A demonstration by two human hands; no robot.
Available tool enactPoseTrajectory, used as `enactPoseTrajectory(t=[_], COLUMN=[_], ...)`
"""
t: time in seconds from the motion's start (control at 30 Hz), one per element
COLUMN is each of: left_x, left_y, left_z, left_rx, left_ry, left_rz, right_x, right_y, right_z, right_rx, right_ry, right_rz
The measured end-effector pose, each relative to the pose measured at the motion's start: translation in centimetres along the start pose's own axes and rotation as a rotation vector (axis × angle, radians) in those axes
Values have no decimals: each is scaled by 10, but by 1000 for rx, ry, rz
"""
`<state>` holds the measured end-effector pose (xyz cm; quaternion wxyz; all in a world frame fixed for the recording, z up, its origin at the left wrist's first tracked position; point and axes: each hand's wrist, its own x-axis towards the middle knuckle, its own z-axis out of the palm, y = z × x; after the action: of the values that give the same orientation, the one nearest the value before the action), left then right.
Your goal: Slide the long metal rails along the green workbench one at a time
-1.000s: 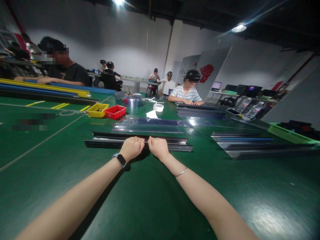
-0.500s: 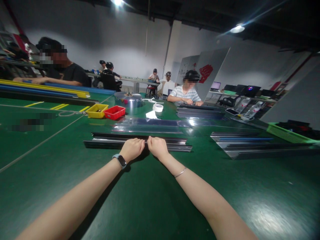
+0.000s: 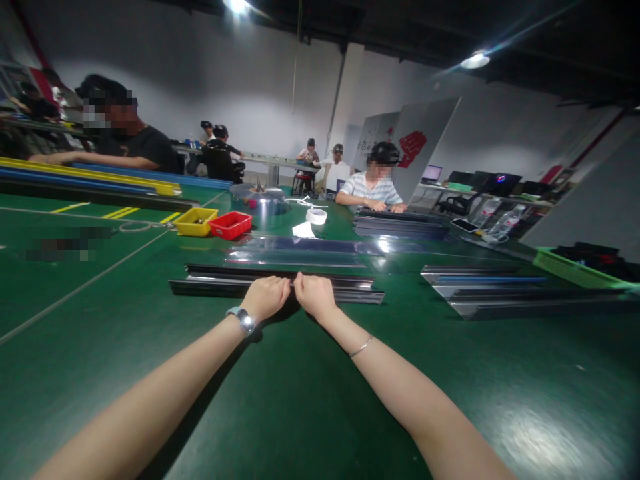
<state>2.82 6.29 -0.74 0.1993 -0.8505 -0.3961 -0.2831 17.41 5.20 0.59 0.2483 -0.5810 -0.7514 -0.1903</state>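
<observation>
Both my arms reach forward over a green table (image 3: pixel 280 400). My left hand (image 3: pixel 267 298), with a watch on the wrist, and my right hand (image 3: pixel 315 295), with a thin bracelet, rest side by side with fingers curled over the near edge of a long dark metal strip (image 3: pixel 210 288). A second similar strip (image 3: pixel 225 272) lies just behind it. Both hands grip the strip near its middle, and the fingertips are hidden behind the knuckles.
More strips lie at right (image 3: pixel 500 293) and behind (image 3: pixel 295 250). A yellow bin (image 3: pixel 195 221) and a red bin (image 3: pixel 230 224) stand at left, a tape roll (image 3: pixel 317 215) beyond. A green basket (image 3: pixel 575 267) sits far right. Other people work at left (image 3: pixel 125 137) and across (image 3: pixel 373 187).
</observation>
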Motion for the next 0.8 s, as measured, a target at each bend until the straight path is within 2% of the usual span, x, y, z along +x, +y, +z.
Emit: enactPoseTrajectory(t=[0.2, 0.43, 0.8], left_x=[1, 2, 5], left_y=[1, 2, 1], left_z=[-1, 2, 6], left_rx=[6, 29, 56], left_ry=[-15, -45, -34], left_rz=[19, 74, 35], right_x=[-1, -2, 5], right_y=[-2, -3, 1], right_z=[5, 7, 15], right_rx=[-9, -2, -85], right_ry=[-37, -20, -64], right_rz=[-39, 6, -82])
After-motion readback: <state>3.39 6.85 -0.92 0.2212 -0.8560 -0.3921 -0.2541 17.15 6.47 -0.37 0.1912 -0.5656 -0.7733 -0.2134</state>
